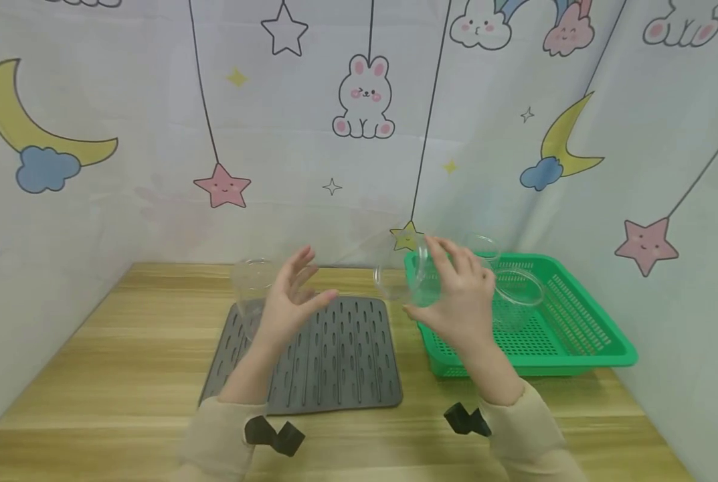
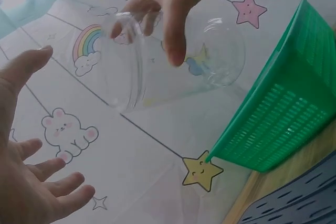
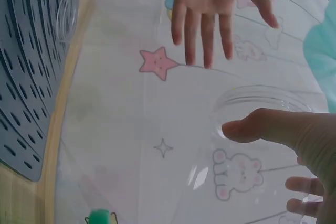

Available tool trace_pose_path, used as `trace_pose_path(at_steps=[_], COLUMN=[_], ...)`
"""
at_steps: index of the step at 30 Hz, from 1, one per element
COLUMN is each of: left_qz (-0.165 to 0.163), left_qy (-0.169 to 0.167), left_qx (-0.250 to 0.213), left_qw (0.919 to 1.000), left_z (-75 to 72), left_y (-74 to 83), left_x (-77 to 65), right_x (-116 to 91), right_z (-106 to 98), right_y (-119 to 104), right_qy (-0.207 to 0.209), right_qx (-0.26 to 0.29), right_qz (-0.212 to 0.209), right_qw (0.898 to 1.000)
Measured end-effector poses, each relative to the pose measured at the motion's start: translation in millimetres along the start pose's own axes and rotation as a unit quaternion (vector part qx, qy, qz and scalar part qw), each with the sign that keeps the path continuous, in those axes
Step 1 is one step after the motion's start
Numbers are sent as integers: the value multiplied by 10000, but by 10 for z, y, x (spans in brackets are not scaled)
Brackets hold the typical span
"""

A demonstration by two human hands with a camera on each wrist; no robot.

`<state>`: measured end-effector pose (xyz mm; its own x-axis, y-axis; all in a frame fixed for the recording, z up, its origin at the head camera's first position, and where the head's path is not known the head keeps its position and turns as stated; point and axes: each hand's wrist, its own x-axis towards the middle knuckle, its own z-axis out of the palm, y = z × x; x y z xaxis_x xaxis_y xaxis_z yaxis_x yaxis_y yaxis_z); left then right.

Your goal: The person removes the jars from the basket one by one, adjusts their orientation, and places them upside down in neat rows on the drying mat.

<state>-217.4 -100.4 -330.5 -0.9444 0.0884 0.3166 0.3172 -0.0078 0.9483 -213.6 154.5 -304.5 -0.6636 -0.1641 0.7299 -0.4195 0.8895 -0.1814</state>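
Observation:
My right hand point(image 1: 458, 291) grips a clear, see-through cup point(image 1: 395, 274) between thumb and fingers, in the air by the basket's left side. In the left wrist view the cup point(image 2: 215, 74) lies on its side, the thumb and fingers of the right hand point(image 2: 184, 3) around its wall. My left hand point(image 1: 286, 301) is raised over the grey slotted mat point(image 1: 340, 361), its fingers spread, apart from the held cup. Partly behind the left hand, another clear cup point(image 1: 251, 284) stands upright at the mat's far left.
A green slotted basket point(image 1: 581, 365) stands on the right of the wooden table point(image 1: 118, 375). Inside it are clear cups, one near the middle point(image 1: 518, 301) and one at the back point(image 1: 484, 246). A white cloth point(image 1: 298, 161) with cartoon prints hangs close behind the table.

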Motion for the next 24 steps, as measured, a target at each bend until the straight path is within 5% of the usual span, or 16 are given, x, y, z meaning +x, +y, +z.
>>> trace_pose_path(at_steps=[7,24], left_qz=[-368,-993], left_qy=[-785,-1104], left_qx=[183,96], left_qw=[9961,9889], left_z=[232,246], left_y=[-70,-188], left_x=[17,62], right_x=[-72,-234], right_z=[252,404], right_y=[-274,-515], right_qy=[300,-147], right_qx=[-824,-1296], right_qz=[-793,-1202], right_qw=[9930,9841])
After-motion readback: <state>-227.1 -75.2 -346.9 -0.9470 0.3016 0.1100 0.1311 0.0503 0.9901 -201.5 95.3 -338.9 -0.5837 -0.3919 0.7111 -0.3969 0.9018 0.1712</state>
